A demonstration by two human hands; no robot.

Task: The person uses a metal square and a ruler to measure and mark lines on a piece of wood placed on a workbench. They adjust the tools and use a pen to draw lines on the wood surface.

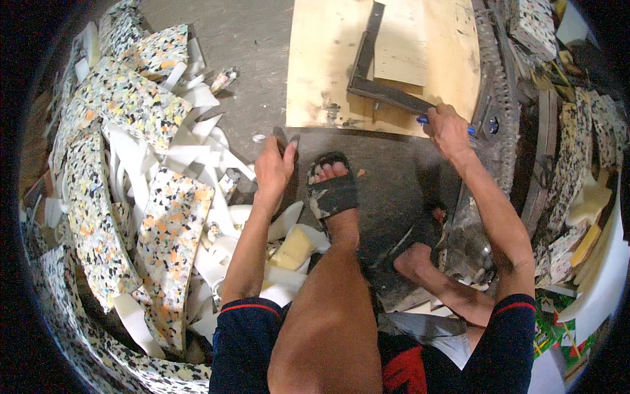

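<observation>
Bent metal bar [359, 84] is lying on a pale wooden board [315, 52], with 1 arm pointing away and the other running right toward the person's right hand [449, 131]. That right hand is closing around a blue stick [423, 120], maybe a pen, which is poking out on 2 sides of the fist. It's also sitting right at the bar's end, but I can't tell if the fingers are gripping the metal too. The left hand [272, 164] is hovering just short of the board's near edge, thumb and fingers apart, holding nothing I can see. Handling-wise, I'm guessing the bar is stiff, pretty heavy for its size and not fragile, maybe a bit slick if it's greasy. I'd be grabbing it near the corner for balance, or using 2 hands, 1 per arm, so it isn't swinging. The board's probably stiff and lighter, best held by opposite edges. As for labels, I'm not spotting any on the bar or board; a green printed wrapper [545, 331] is showing at lower right, but its print is too small to be reading.
</observation>
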